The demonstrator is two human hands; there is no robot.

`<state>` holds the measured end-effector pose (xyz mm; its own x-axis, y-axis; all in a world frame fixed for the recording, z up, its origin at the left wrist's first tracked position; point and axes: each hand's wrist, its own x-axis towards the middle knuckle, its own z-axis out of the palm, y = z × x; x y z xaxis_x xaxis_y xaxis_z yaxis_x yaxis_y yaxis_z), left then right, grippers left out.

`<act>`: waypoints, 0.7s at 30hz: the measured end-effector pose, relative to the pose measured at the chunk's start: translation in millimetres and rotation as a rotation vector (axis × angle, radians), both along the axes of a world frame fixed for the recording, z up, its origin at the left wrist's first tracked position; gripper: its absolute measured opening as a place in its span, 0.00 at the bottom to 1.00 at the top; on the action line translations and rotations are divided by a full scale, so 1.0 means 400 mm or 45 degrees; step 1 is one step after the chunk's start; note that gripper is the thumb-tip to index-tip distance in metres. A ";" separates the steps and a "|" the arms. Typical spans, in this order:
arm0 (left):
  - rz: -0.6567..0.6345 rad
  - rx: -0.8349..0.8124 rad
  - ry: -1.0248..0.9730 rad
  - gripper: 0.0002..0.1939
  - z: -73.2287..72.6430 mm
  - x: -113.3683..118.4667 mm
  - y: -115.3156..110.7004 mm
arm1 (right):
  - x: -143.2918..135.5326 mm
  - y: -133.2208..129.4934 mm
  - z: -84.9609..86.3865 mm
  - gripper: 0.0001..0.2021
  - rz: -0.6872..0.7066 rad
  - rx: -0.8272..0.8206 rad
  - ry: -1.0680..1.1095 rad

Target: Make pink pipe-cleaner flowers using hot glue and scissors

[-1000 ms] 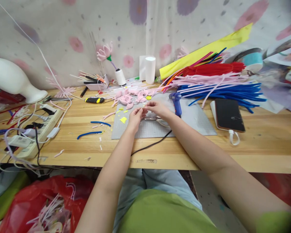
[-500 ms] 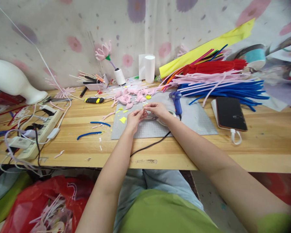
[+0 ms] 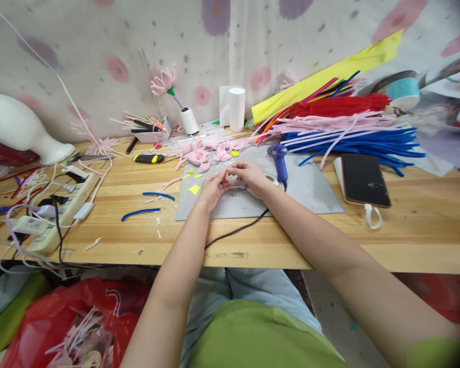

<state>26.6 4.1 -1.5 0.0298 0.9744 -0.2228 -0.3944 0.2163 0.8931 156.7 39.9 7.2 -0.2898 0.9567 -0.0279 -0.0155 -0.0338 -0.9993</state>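
Note:
Over the grey cutting mat (image 3: 306,194), my left hand (image 3: 212,190) and my right hand (image 3: 247,175) meet with fingertips pinched together. Between them is a small, thin pale piece; thin whitish tips poke out above the fingers and a pinkish bit shows below, but its kind is too small to tell. Scissors (image 3: 239,187) lie partly hidden beneath my right hand and wrist. Just beyond the fingers are pink pipe-cleaner petals (image 3: 197,157). Yellow scraps (image 3: 194,189) lie left of my left hand. A blue glue gun (image 3: 279,159) rests right of my right hand.
Bundles of blue pipe cleaners (image 3: 352,145) and pink ones (image 3: 329,122) fill the back right. A phone (image 3: 365,179) leans at the right. A power strip (image 3: 67,212) with tangled cables sits left. Behind stands a pink flower (image 3: 164,82) in a white spool (image 3: 189,121).
My fingers have shifted slightly around the small piece, and my left hand has turned a little. Both hands stay together over the mat.

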 end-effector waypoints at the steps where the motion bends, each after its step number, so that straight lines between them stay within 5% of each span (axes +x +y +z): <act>1: 0.011 0.012 0.015 0.10 -0.001 0.001 0.001 | 0.000 0.001 -0.001 0.16 -0.003 0.000 -0.003; 16: 0.177 0.150 0.329 0.08 -0.006 0.004 0.006 | 0.001 0.005 -0.008 0.14 0.030 0.052 -0.035; 21: 0.325 0.205 0.335 0.07 -0.006 -0.009 0.008 | 0.068 0.010 0.046 0.11 -0.029 0.447 -0.748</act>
